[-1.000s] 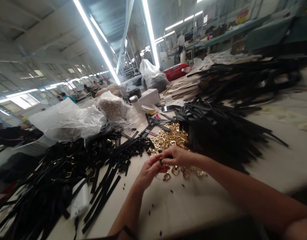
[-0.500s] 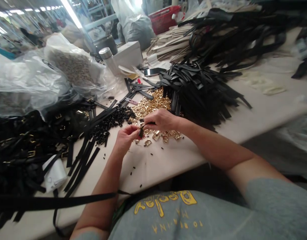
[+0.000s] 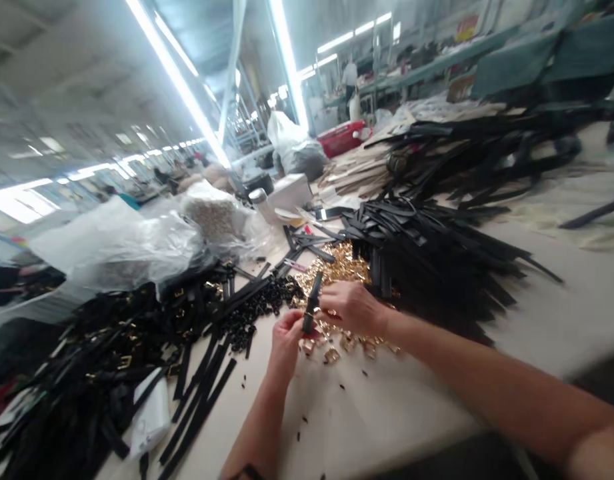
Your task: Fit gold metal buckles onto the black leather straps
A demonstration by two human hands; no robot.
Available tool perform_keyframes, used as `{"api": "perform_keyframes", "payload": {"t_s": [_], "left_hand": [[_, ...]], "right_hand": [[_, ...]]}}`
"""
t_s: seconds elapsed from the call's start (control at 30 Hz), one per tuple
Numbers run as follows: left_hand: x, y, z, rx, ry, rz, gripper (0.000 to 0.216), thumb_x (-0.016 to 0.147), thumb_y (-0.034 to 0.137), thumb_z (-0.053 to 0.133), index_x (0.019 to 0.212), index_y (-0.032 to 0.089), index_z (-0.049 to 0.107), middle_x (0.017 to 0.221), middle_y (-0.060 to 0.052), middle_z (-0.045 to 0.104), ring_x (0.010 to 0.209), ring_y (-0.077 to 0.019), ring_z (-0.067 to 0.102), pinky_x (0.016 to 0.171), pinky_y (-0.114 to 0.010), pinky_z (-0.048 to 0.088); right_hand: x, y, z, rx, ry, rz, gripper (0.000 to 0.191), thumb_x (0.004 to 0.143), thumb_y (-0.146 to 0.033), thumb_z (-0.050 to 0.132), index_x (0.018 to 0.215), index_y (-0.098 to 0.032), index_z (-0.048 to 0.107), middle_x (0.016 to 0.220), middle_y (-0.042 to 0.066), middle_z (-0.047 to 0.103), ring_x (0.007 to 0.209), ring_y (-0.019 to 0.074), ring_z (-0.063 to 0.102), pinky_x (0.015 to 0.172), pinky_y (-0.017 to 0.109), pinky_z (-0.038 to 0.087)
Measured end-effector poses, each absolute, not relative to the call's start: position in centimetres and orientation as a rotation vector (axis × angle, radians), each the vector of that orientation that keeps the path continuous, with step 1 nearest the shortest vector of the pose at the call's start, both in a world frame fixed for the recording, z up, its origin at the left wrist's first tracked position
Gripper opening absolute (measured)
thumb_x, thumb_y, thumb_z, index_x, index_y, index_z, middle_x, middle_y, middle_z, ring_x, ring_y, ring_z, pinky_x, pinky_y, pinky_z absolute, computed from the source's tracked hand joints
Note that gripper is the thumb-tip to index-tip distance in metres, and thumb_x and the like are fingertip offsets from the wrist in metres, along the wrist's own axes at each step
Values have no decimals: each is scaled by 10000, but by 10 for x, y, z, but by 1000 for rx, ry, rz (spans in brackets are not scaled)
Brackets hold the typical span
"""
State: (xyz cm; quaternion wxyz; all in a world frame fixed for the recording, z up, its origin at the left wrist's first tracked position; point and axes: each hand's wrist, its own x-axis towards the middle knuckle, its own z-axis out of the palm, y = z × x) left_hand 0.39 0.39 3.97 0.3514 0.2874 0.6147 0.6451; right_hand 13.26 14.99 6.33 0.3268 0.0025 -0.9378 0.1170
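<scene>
Between my hands, a short black strap stands tilted upward, with a small gold glint, perhaps a buckle, near its lower middle. My left hand pinches the strap's lower end between thumb and fingers. From the right side, my right hand has its fingers curled closed at the strap's edge; its fingertips are partly hidden. Behind and under the hands lies a heap of gold buckles, with several loose ones nearer me. Left of it is a pile of small black loops.
A big stack of black straps lies right of the buckles. Buckled black straps heap at the left, with a white object among them. Behind stand plastic bags, a white box, a metal-lidded bottle and a red basket.
The camera view has tilted upward, so the workshop shows more. The strap, earlier mostly hidden between my hands, now points up, and my right hand has shifted to its right side.
</scene>
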Motion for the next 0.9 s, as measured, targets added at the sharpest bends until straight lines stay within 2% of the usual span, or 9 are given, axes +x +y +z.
{"api": "perform_keyframes", "payload": {"t_s": [0.1,0.2,0.33,0.47,0.57,0.77,0.9], "left_hand": [[4,9,35,793,1545,1763,205,719,340,702,767,142,677,666,-20,606,597,-133,559,570,-225,466],[8,10,30,804,1510,1787,217,737,350,710,801,145,680,724,-29,610,651,-145,565,596,-234,471],[13,9,28,786,1491,1784,273,742,397,730,834,145,680,727,-39,620,633,-149,569,600,-252,480],[15,11,30,817,1546,1791,345,732,451,744,876,140,700,668,-33,608,556,-134,545,520,-227,443],[17,13,31,826,1576,1818,353,709,467,760,856,149,720,676,-31,614,528,-118,524,487,-212,430],[22,15,28,797,1660,1856,362,639,482,800,798,164,733,925,-77,677,563,-133,575,497,-248,499],[21,12,29,824,1750,1794,390,610,496,807,808,168,731,821,-55,669,546,-140,584,482,-249,503]], "right_hand": [[129,145,55,-34,-2505,632,261,834,-428,636,767,-177,661,744,27,626,670,131,546,629,253,363],[123,139,46,-185,-2404,1074,287,820,-455,638,828,-173,691,776,34,640,691,138,562,625,237,397],[115,132,38,-218,-2061,1688,388,794,-521,643,859,-143,699,784,44,619,696,144,564,614,242,447],[112,124,38,-131,-1699,2142,449,735,-555,697,853,-122,682,716,22,571,604,112,516,547,235,422],[112,118,39,-127,-1537,2277,471,724,-556,710,896,-118,688,689,18,556,573,98,490,522,226,402],[111,114,37,-258,-1474,2242,534,694,-599,706,910,-111,703,726,38,596,599,114,513,523,232,418],[112,119,37,-319,-1604,2039,512,720,-594,675,869,-106,716,775,50,647,715,143,560,647,254,449]]}}
